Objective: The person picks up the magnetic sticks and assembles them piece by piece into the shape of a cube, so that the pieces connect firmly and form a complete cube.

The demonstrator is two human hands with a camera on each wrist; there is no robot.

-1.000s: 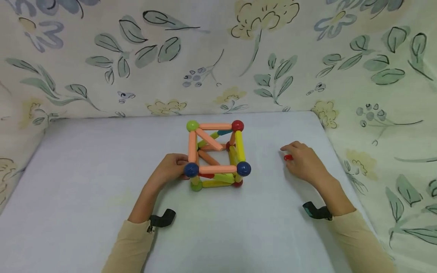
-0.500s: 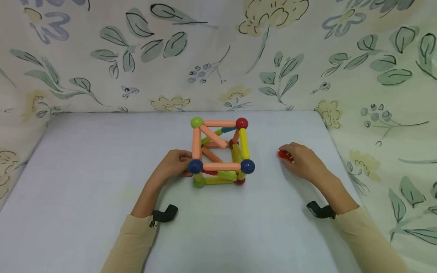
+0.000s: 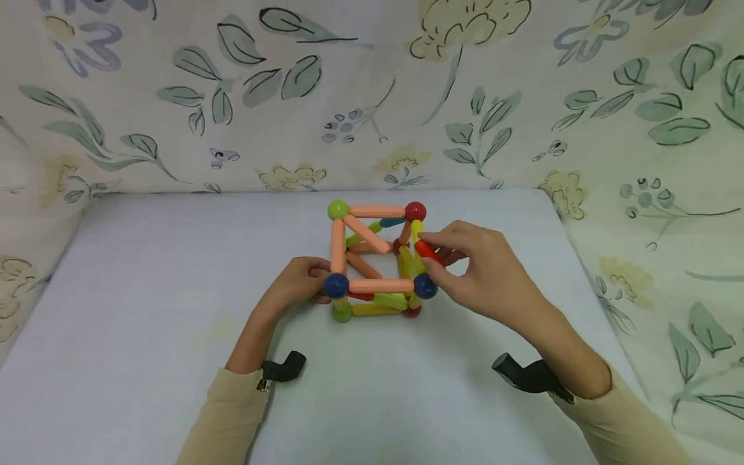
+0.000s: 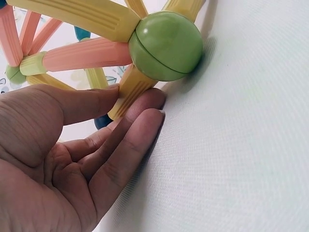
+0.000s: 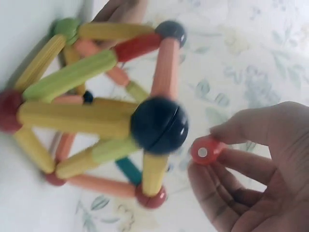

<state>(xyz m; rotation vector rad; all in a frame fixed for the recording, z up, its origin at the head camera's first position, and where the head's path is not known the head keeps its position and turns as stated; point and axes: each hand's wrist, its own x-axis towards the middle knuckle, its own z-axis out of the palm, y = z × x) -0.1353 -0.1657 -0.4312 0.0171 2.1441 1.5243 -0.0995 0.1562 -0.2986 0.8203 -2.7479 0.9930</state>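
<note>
A cube-shaped frame of magnetic sticks and balls stands on the table, its front top salmon stick (image 3: 380,285) joining two dark blue balls. At its left side my left hand (image 3: 299,279) pinches a yellow stick (image 4: 135,89) beside a green ball (image 4: 166,46), as the left wrist view shows. My right hand (image 3: 491,271) holds a short red stick (image 3: 429,252) between thumb and fingers at the frame's upper right edge. In the right wrist view a pale round end of the red stick (image 5: 205,151) faces the camera, just apart from the dark blue ball (image 5: 159,124).
White cloth covers the table (image 3: 145,310). Behind it hangs a floral fabric (image 3: 372,97), which also runs down the right side. From the upper green ball (image 3: 338,210) a salmon stick (image 3: 367,234) slants across the frame's top with one free end.
My right hand has picked the red stick off the table and brought it left and up to the frame. The left hand stays at the frame's left side.
</note>
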